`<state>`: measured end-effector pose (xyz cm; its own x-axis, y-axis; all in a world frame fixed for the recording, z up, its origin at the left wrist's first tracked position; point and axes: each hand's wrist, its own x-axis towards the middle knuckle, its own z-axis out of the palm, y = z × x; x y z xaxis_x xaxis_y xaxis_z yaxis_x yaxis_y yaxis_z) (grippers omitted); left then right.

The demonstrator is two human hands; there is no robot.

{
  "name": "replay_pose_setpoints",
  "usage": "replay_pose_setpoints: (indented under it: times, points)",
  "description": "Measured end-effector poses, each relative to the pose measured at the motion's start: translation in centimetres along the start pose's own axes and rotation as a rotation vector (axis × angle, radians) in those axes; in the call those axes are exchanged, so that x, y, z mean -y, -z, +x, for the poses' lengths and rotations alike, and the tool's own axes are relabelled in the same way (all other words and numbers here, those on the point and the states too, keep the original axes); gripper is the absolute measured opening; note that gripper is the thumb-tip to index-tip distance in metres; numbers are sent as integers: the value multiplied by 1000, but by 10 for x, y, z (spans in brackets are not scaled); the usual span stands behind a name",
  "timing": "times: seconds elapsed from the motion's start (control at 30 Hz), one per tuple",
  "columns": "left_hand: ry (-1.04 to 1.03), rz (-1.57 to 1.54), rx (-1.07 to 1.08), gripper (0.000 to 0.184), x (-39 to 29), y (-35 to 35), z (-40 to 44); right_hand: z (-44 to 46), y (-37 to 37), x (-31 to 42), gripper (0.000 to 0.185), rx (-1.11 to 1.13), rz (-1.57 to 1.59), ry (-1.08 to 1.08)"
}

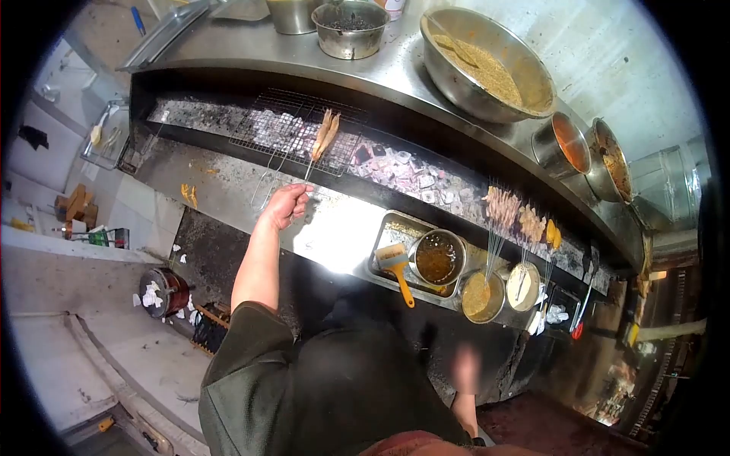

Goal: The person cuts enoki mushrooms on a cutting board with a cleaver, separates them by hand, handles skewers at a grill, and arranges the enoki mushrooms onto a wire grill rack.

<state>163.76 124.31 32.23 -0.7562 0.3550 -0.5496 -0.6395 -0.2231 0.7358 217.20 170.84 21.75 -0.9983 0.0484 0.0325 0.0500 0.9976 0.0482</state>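
My left hand (289, 205) is closed around the thin handle ends of skewers at the grill's front edge. Long, browned pieces of skewered food (327, 135) lie at the far end, over the wire rack (266, 129) above the coals. My right hand (465, 368) hangs low by my body, away from the grill. It is blurred, so its fingers cannot be made out. Between the hands, a metal tray (378, 262) holds a brush with a yellow handle (403, 285) and a pot of brown liquid (439, 258).
Glowing coals (411, 173) fill the trough. More meat skewers (506, 209) lie at its right, beside two sauce containers (480, 298). A large bowl of ground seasoning (494, 72) and a pot of red sauce (566, 144) stand on the back ledge. A rusty bucket (163, 292) is at lower left.
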Motion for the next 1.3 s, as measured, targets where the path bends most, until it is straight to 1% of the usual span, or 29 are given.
replay_pose_setpoints:
  times: [0.17,0.3,0.37,0.43,0.47,0.5,0.6,0.73,0.8,0.83,0.87,0.9,0.97,1.0,1.1,1.13,1.17,1.2,1.23,1.27,1.3]
  points:
    - [-15,47,-15,22,-1,11,5,9,2,2,44,-35,-34,39]
    - [-31,91,-7,23,2,13,8,13,2,9,44,-15,23,-3]
    - [-24,144,-1,23,6,15,13,8,0,11,48,29,29,-2]
    - [-31,163,-60,24,6,11,7,24,20,24,37,-48,28,61]
    - [-43,217,-147,26,11,15,10,36,21,29,33,89,668,-528]
    - [-51,236,-144,30,9,15,3,41,23,35,32,296,1271,-1148]
    - [-38,295,-139,39,10,11,-17,47,36,54,35,264,1311,-1183]
    - [-59,336,-206,47,29,13,-53,48,18,45,31,344,1337,-1117]
    - [-63,243,-220,46,49,21,-70,61,23,51,31,361,1351,-1139]
    - [-29,230,-227,43,58,25,-82,68,26,52,29,365,1468,-1060]
    - [-56,261,-285,40,70,27,-92,59,-5,34,28,401,1505,-855]
    - [-43,278,-323,38,76,24,-108,70,15,40,29,454,1521,-804]
    - [-13,259,-400,36,95,24,-131,81,33,53,30,388,1402,-1081]
    - [4,276,-428,36,111,28,-140,38,-57,17,25,342,1168,-651]
    - [51,332,-492,31,190,70,-159,9,-102,8,22,278,1116,-532]
    - [89,489,-493,29,210,81,-175,-3,-116,5,22,260,1121,-476]
    - [94,850,-507,32,259,130,-181,-16,-129,3,22,241,1127,-421]
    - [173,848,-527,37,250,94,-216,-9,-114,9,24,335,1202,-508]
    - [153,1419,-419,36,321,168,-221,0,-95,16,25,427,1270,-604]
    - [94,1974,-87,30,356,199,-237,7,-80,21,27,516,1325,-705]
    - [292,1737,-93,27,361,198,-254,29,-27,40,28,673,1360,-907]
